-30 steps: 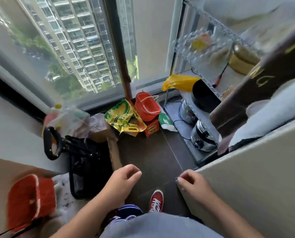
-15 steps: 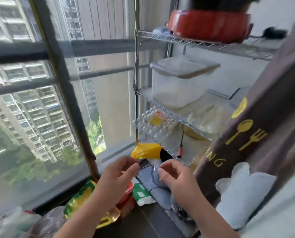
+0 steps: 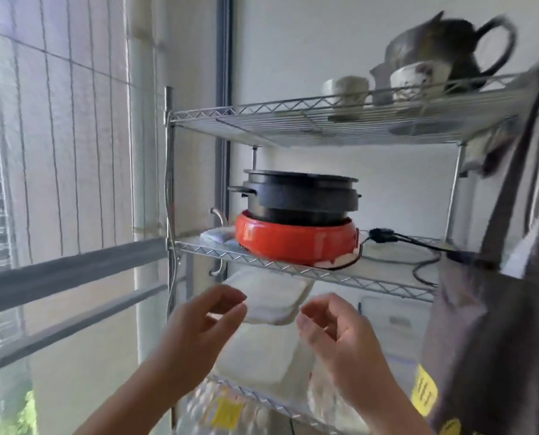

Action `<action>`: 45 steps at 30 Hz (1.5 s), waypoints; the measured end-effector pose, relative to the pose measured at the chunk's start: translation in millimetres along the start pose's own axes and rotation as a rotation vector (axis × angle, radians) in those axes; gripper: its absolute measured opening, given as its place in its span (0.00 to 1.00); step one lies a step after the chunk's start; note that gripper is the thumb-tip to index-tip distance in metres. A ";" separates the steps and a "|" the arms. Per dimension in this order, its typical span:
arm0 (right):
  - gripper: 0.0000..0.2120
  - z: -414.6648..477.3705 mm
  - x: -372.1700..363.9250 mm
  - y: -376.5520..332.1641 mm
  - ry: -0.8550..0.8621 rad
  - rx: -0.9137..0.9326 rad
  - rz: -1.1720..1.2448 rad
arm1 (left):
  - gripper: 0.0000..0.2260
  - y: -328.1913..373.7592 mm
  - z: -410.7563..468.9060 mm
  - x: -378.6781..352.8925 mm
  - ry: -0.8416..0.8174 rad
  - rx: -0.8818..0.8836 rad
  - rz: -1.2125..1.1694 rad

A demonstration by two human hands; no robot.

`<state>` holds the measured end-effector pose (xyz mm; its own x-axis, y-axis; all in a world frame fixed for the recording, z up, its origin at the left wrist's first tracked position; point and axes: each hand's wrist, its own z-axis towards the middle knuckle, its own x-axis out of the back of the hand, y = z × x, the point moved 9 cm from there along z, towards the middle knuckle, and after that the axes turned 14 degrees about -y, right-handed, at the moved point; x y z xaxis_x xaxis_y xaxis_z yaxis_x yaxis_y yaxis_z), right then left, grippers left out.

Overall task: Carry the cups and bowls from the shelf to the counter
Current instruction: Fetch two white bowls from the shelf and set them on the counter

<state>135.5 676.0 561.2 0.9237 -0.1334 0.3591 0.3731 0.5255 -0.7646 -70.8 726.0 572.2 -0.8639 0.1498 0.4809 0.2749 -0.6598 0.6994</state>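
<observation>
— Standing upright on the top shelf [image 3: 293, 122] near its right end: two pale cups [image 3: 345, 89], rims up, by a dark teapot [image 3: 443, 47].

— And the hands?

— Left hand [image 3: 199, 321] and right hand [image 3: 340, 334] hover well below them, fingers loosely curled, half open, holding nothing.

Shiny metal wire shelf [image 3: 309, 271]; glossy red base [image 3: 293, 243] under a matt black pot [image 3: 299, 193]; 2 glazed ceramic cups [image 3: 345, 89]; translucent plastic box [image 3: 271, 299].
</observation>
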 end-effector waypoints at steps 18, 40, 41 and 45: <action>0.09 130.5 186.6 -196.1 0.439 0.346 -0.595 | 0.08 212.1 225.4 36.2 0.129 -0.506 0.316; 0.17 233.1 267.5 -195.5 0.111 -0.575 -1.049 | 0.20 228.0 379.3 1.4 -0.064 0.144 0.528; 0.18 236.1 269.3 -193.8 0.109 -0.569 -1.036 | 0.21 227.5 378.7 0.6 -0.079 0.156 0.516; 0.15 237.3 275.7 -187.8 0.148 -0.545 -0.893 | 0.21 225.9 373.3 -2.9 -0.126 0.196 0.533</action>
<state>299.5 739.9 930.8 0.2825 -0.4059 0.8692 0.8773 -0.2571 -0.4052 151.3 851.4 926.2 -0.5309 -0.0713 0.8444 0.7418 -0.5209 0.4223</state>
